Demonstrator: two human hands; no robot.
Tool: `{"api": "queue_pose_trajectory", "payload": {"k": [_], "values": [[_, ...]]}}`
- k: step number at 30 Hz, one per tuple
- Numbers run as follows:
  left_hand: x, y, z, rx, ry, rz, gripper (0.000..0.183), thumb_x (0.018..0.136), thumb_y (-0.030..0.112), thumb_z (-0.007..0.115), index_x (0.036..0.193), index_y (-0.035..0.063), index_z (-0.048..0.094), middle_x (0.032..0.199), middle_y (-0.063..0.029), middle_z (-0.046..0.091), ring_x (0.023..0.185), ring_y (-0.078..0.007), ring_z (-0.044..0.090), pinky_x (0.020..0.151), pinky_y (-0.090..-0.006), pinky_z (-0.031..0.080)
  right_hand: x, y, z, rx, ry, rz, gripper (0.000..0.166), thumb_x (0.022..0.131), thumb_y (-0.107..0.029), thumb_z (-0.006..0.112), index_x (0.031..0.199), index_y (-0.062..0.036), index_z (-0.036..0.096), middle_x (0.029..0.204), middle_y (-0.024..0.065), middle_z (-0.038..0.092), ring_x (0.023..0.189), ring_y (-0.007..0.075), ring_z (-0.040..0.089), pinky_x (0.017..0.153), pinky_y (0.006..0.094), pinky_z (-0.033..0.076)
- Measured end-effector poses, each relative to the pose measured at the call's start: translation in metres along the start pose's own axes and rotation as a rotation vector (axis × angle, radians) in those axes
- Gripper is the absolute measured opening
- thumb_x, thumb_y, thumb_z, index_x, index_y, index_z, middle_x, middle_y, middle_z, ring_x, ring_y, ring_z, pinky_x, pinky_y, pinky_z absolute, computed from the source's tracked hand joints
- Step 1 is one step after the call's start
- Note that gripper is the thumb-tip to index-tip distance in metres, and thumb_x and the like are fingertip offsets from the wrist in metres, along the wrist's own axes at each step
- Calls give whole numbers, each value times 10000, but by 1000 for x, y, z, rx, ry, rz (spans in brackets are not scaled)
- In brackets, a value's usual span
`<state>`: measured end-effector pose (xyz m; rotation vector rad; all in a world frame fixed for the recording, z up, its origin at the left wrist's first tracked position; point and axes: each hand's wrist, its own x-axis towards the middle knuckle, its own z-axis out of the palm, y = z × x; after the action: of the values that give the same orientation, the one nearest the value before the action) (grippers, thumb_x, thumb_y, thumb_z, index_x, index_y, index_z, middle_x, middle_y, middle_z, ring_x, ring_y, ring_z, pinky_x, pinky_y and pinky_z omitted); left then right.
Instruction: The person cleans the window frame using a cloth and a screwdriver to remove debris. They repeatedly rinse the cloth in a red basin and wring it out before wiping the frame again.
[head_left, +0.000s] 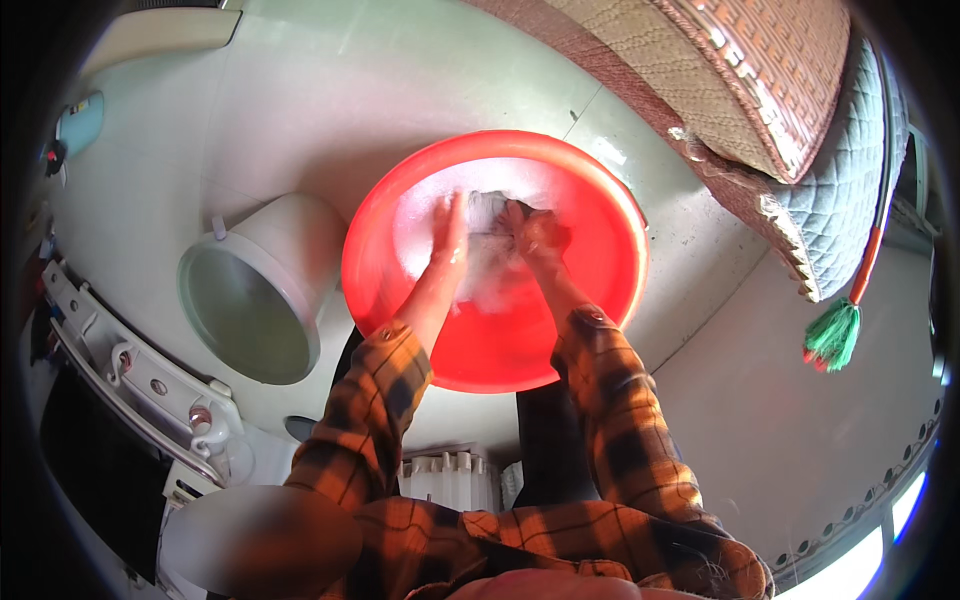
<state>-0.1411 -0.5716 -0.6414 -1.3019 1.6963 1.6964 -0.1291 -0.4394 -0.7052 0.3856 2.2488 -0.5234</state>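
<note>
A red plastic basin (495, 364) stands on the floor in front of me, with white suds (420, 195) and water inside. A wet, greyish cloth (487, 204) lies among the suds between my hands. My left hand (450, 229) is along the cloth's left side, its fingers stretched out and blurred. On the other side, my right hand (541, 231) is bent inward with fingers curled against the cloth. Foam and blur hide whether those fingers grip it. Both wrists are wet below rolled plaid sleeves.
Left of the basin stands a pale bucket (274, 292). A white rack (157, 386) with cups runs along the lower left. At upper right, a woven mat (772, 67) and a quilted blue cover (832, 217) overhang the floor, near a green-bristled brush (834, 334).
</note>
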Motion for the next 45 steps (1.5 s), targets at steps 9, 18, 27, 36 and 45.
{"api": "queue_pose_trajectory", "payload": {"k": [9, 18, 27, 36, 45], "values": [[-13, 24, -14, 117, -494, -218, 541, 914, 355, 480, 1306, -10, 405, 1262, -127, 494, 1192, -213, 430, 1015, -307, 301, 29, 21, 14, 523, 166, -413, 263, 872, -209, 524, 1071, -44, 573, 1002, 114, 605, 980, 210, 555, 840, 341, 442], [-59, 41, -1, -832, -379, -453, 458, 893, 432, 498, 1148, 53, 524, 1037, -86, 599, 881, -208, 597, 816, -337, 492, -149, -44, -94, 813, -52, -448, 186, 710, -44, 675, 869, -23, 581, 814, 109, 590, 742, 234, 585, 685, 323, 457], [-36, -30, -16, -880, -702, -245, 383, 927, 320, 472, 1223, 77, 462, 1100, -67, 540, 1017, -208, 538, 866, -371, 467, -91, -77, -42, 658, 429, -366, 218, 751, -302, 656, 837, -102, 645, 765, 100, 639, 699, 301, 621, 671, 382, 493], [-35, 7, -1, -423, -110, -261, 534, 930, 416, 416, 1303, 34, 393, 1295, -104, 479, 1186, -202, 465, 1011, -366, 342, 11, 12, 9, 607, 336, -190, 274, 829, -276, 558, 946, -34, 608, 851, 142, 639, 839, 292, 612, 797, 416, 458], [43, -36, -17, -147, -273, -283, 639, 891, 502, 449, 1349, 69, 341, 1357, -80, 367, 1239, -214, 352, 1009, -356, 313, 26, -15, -7, 141, 11, -294, 281, 828, -212, 563, 1081, -90, 569, 966, 126, 618, 880, 271, 601, 781, 381, 460]]}}
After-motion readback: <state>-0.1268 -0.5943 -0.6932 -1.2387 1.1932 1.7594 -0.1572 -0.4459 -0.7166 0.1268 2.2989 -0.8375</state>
